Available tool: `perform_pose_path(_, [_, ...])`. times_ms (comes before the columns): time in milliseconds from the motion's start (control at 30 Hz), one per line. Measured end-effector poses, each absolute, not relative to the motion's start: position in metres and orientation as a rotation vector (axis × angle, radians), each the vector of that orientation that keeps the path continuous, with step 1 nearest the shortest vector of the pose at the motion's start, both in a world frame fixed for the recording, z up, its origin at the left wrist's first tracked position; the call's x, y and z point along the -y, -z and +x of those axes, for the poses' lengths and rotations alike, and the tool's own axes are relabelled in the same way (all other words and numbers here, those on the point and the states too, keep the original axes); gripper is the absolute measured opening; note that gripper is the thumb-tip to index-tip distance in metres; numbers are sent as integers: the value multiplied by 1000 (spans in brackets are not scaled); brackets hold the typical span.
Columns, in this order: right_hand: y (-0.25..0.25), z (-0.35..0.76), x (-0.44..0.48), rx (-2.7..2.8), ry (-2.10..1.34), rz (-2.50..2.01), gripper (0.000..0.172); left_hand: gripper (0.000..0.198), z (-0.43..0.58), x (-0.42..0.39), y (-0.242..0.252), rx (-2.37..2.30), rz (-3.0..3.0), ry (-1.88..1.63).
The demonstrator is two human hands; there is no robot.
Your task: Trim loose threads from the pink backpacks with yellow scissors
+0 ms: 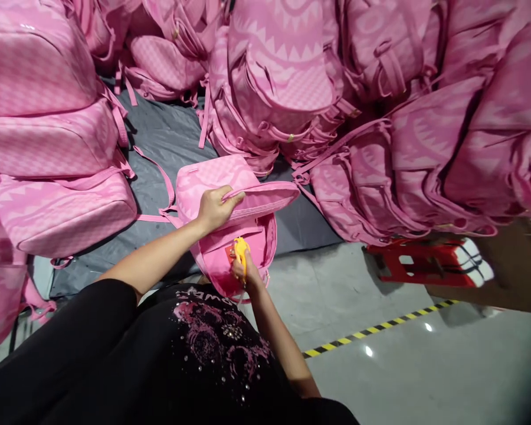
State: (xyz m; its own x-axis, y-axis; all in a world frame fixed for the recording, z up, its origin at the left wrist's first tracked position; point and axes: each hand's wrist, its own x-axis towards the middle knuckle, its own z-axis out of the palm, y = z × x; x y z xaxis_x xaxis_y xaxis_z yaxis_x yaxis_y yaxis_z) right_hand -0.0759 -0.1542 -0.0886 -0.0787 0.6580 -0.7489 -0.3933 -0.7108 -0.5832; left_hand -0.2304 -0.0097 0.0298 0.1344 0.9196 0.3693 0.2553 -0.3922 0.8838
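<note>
The pink backpack [212, 177] lies open just before the person, at the edge of a grey sheet [168, 136]; the left hand [216, 208] has its grip pinching the flap's rim. The right hand [244, 270] has its grip wrapped round a yellow cutter [240, 247] inside the opening; piled backpacks [48, 141] surround them.

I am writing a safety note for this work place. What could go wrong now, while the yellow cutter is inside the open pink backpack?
1. The right hand works the yellow cutter inside the pink backpack; a slip might nick the fabric.
2. The left hand grips the flap just above the cutter, so its fingers could be caught.
3. The stacked backpacks lean close around the work; one may slide down onto it.
</note>
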Motion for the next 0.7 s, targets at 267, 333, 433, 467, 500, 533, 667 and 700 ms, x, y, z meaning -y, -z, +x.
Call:
perform_pose_path(267, [85, -63, 171, 333, -1831, -1507, 63, 51, -235, 0, -29, -1124, 1790, -1294])
perform_pose_path(333, [82, -65, 172, 338, -1846, -1492, 61, 50, -236, -1, -29, -1115, 1801, -1288])
perform_pose_path(433, [77, -66, 174, 358, -1870, -1480, 58, 51, -235, 1, -31, -1099, 1835, -1285])
perform_pose_path(467, [76, -67, 174, 383, -1878, -1484, 58, 53, -233, 3, -33, -1085, 1863, -1283])
perform_pose_path(500, [74, -67, 174, 423, -1891, -1494, 57, 53, -229, 4, -34, -1055, 1906, -1275])
perform_pose_path(533, [72, -67, 173, 481, -1912, -1517, 57, 54, -225, 5, -36, -1004, 1968, -1260])
perform_pose_path(667, [52, -61, 149, 976, -1857, -1855, 55, 52, -204, 1, -40, -684, 2278, -1168])
perform_pose_path(700, [44, -56, 136, 1182, -1738, -1993, 54, 51, -200, -1, -39, -625, 2338, -1147])
